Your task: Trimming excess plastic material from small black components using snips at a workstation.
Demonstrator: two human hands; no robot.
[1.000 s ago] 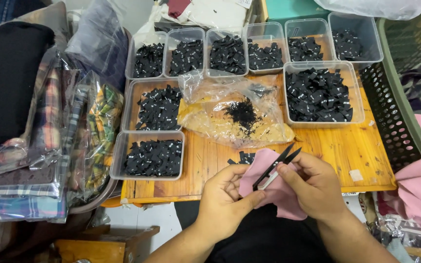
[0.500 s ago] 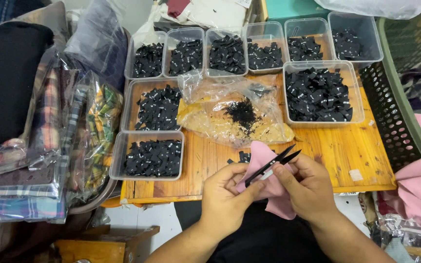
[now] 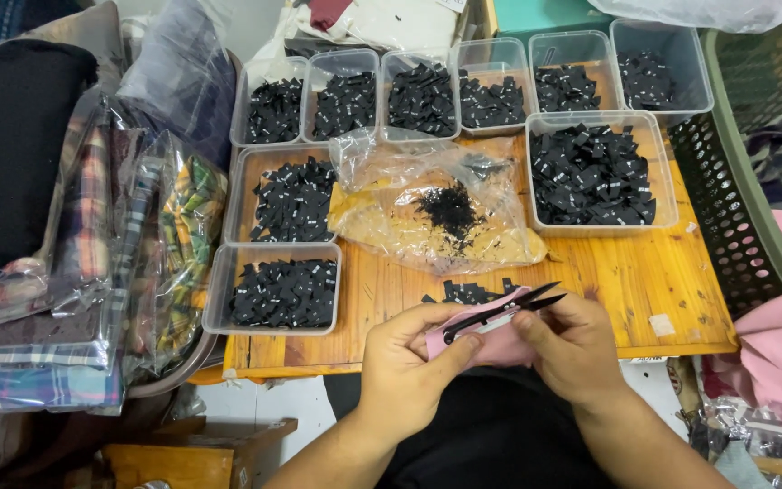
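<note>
Both hands meet at the near edge of the wooden desk [image 3: 662, 272], closed around a small piece of pink fabric [image 3: 491, 337]. The left hand [image 3: 409, 362] pinches the fabric's left side between thumb and curled fingers, and the right hand [image 3: 572, 349] grips its right side while also holding black thread snips [image 3: 500, 312], which lie across the top of the fabric with their blades pointing up and to the right. How wide the blades stand is hard to tell from this angle; they look nearly together. Just beyond the fabric, a few loose black labels [image 3: 463, 292] lie on the desk. Farther back sits a crumpled clear plastic bag [image 3: 427, 213] holding a heap of fine black thread scraps. Clear plastic trays [image 3: 284, 294] filled with more black labels ring the bag: two at the left, a larger one at the right, and a row of six along the far edge. Folded plaid garments in plastic wrap [image 3: 92, 272] are stacked to the left of the desk, and a dark perforated basket [image 3: 726, 217] stands at the right, with pink cloth beside it.
</note>
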